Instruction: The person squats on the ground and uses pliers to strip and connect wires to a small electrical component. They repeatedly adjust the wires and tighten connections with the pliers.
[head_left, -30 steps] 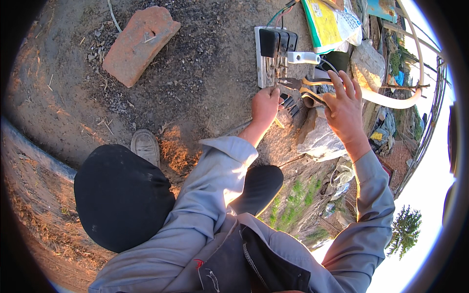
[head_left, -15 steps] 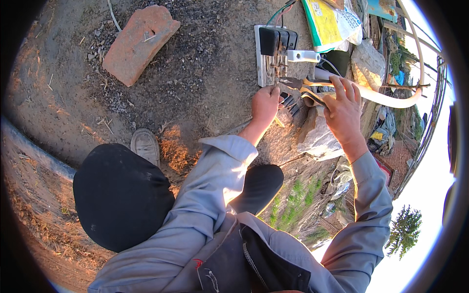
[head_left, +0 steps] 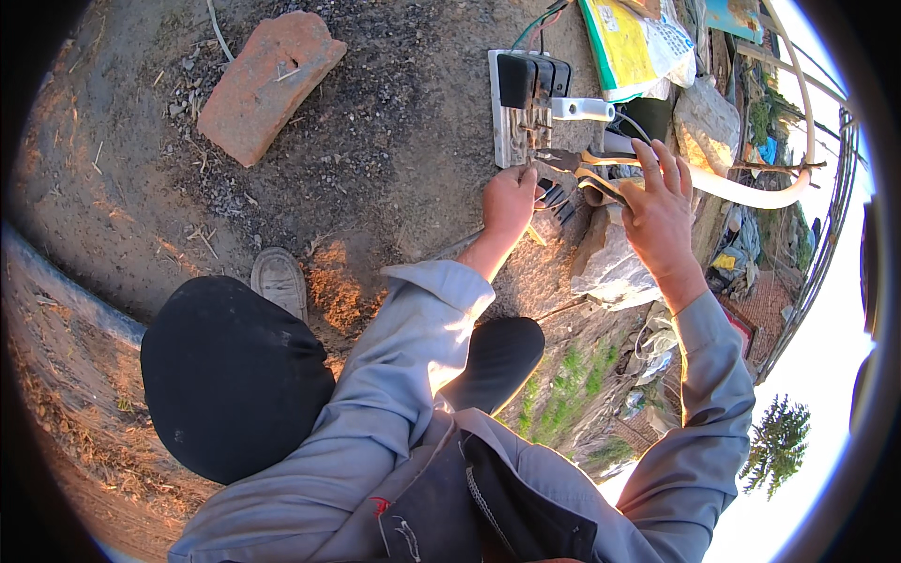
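An electrical knife switch [head_left: 499, 122] with a pale base, black covers [head_left: 516, 81] and a white lever handle [head_left: 584, 110] lies on the ground ahead of me. My right hand [head_left: 662, 225] grips pliers [head_left: 563, 160] with orange-yellow and black handles, some fingers raised off them. The plier jaws point left at the switch's near end, close to my left fingertips. My left hand [head_left: 508, 205] is closed in a pinch at that same end; what sits between the fingertips is too small to name. Dark prong-like pieces [head_left: 557, 200] show beside it.
A broken brick [head_left: 270, 84] lies at the far left on gritty soil. Beyond the switch are wires [head_left: 540, 21] and a yellow, green and white sack [head_left: 627, 47]. A pale hose [head_left: 741, 190] curves along the right, near a stone [head_left: 605, 253] and a plastic bag [head_left: 619, 281].
Almost nothing differs. The raised fingers of my right hand have shifted slightly on the pliers; my left hand and the switch stay in place.
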### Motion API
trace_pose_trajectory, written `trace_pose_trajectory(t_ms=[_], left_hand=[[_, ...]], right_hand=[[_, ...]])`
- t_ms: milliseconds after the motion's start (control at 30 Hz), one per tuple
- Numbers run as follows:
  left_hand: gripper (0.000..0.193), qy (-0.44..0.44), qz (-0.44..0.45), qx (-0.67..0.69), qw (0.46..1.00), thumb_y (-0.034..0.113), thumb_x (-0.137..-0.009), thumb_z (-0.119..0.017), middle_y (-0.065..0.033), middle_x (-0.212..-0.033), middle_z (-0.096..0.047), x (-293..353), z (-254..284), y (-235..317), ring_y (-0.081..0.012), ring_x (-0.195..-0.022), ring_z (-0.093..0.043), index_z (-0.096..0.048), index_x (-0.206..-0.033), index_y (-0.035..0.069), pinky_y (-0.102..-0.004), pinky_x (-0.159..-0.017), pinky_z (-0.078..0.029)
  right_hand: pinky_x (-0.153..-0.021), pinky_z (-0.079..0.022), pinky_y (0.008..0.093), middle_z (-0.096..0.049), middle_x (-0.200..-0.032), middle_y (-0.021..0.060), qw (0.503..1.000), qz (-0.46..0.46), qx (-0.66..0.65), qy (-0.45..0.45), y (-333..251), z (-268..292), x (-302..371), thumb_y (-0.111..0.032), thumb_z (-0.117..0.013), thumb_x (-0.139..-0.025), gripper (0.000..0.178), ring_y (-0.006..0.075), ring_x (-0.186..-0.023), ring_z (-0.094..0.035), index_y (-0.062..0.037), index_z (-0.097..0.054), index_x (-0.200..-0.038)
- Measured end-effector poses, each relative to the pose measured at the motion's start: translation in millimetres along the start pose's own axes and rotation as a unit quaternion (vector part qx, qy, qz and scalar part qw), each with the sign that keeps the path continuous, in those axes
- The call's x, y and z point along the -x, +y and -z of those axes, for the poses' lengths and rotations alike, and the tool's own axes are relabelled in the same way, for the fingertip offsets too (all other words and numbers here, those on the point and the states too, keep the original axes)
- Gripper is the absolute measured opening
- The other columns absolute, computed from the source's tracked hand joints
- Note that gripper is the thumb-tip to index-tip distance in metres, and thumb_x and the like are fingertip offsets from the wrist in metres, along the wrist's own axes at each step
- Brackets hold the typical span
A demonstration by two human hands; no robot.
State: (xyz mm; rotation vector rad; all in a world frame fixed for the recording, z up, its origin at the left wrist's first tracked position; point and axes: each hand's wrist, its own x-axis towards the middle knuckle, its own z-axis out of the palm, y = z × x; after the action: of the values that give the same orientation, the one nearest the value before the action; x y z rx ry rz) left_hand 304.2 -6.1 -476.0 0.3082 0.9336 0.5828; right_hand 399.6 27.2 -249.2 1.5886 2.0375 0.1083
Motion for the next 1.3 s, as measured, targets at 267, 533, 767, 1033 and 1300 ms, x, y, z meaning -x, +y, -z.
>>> trace_pose_trajectory(t_ms=[267, 533, 767, 1033, 1300], left_hand=[[0.03, -0.003, -0.007, 0.004, 1.0, 0.016, -0.101, -0.058, -0.0132, -0.079, -0.068, 0.6, 0.6, 1.4, -0.0173, -0.064, -0.068, -0.065, -0.112, -0.01, -0.0298, -0.056, -0.06], [0.03, -0.002, -0.01, 0.009, 1.0, 0.016, -0.101, -0.057, -0.0137, -0.08, -0.068, 0.4, 0.5, 0.1, -0.0176, -0.065, -0.068, -0.065, -0.113, -0.01, -0.0303, -0.057, -0.061], [0.03, 0.002, -0.003, 0.016, 1.0, 0.017, -0.1, -0.058, -0.0133, -0.079, -0.068, -0.8, -0.2, -1.8, -0.0178, -0.063, -0.069, -0.065, -0.114, -0.01, -0.0299, -0.056, -0.06], [0.029, 0.004, 0.017, 0.007, 1.0, 0.018, -0.1, -0.059, -0.0121, -0.078, -0.069, 1.6, 0.4, 4.4, -0.0168, -0.061, -0.068, -0.067, -0.111, -0.008, -0.0292, -0.055, -0.058], [0.029, -0.007, 0.017, 0.011, 1.0, 0.018, -0.1, -0.059, -0.0118, -0.078, -0.07, 2.5, 1.7, 4.9, -0.0171, -0.062, -0.069, -0.068, -0.109, -0.008, -0.0297, -0.057, -0.059]], right_hand=[[-0.107, -0.034, 0.0537, -0.051, -0.137, 0.0147, 1.0, 0.006, 0.02, -0.013, -5.0, -0.4, 4.5, -0.012, -0.073, -0.073, 0.025, 0.0339, -0.128, -0.046, -0.0148, -0.066, -0.097], [-0.094, -0.042, 0.0459, -0.055, -0.119, 0.0153, 0.997, -0.021, 0.002, -0.068, -14.3, 15.7, -3.0, -0.02, -0.078, -0.072, 0.073, 0.0325, -0.112, -0.052, -0.0202, -0.052, -0.14], [-0.078, -0.051, 0.0434, -0.057, -0.101, 0.0122, 0.986, 0.002, 0.056, -0.159, -18.4, 29.6, -12.6, -0.024, -0.078, -0.074, 0.073, 0.031, -0.098, -0.06, -0.0194, -0.051, -0.142], [-0.081, -0.054, 0.0465, -0.064, -0.097, 0.0183, 0.924, -0.165, -0.138, -0.317, -11.0, 26.8, -18.0, -0.019, -0.071, -0.076, 0.063, 0.0362, -0.093, -0.067, -0.0168, -0.057, -0.138], [-0.04, -0.033, 0.0236, -0.059, -0.078, 0.0066, 0.55, -0.444, -0.558, -0.435, 1.0, 18.3, -24.5, -0.032, -0.064, -0.09, 0.03, 0.0089, -0.055, -0.05, -0.0097, -0.057, -0.108]])
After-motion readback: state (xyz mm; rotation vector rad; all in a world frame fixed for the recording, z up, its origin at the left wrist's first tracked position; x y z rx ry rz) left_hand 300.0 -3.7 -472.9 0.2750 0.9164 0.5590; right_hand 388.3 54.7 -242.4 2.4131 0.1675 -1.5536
